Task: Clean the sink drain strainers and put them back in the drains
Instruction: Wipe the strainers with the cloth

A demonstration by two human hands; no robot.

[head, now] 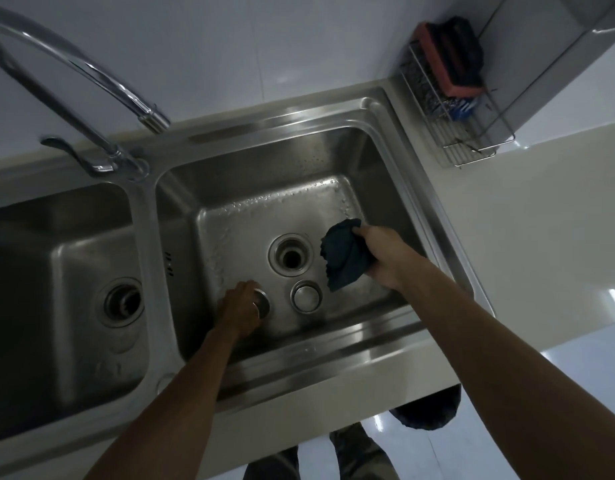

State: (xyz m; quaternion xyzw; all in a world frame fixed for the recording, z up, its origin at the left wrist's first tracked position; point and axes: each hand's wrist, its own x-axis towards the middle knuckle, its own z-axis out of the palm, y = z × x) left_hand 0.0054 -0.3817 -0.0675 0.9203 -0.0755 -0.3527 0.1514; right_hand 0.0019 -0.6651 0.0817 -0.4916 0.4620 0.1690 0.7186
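Gripping one strainer (263,304) on the floor of the right basin (250,174), the left hand (238,311) would do well to lift it level toward the cloth (342,259) bunched in the right hand (382,258). The second strainer (306,296) lies just beside, near the open drain (292,255).

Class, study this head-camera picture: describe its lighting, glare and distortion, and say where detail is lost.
Head view: dim overall; the left basin lies in deep shadow; glare streaks the countertop; wide-angle distortion bows the sink rim; the left hand shades the strainer it grips; the dark cloth in the right hand shows little texture.
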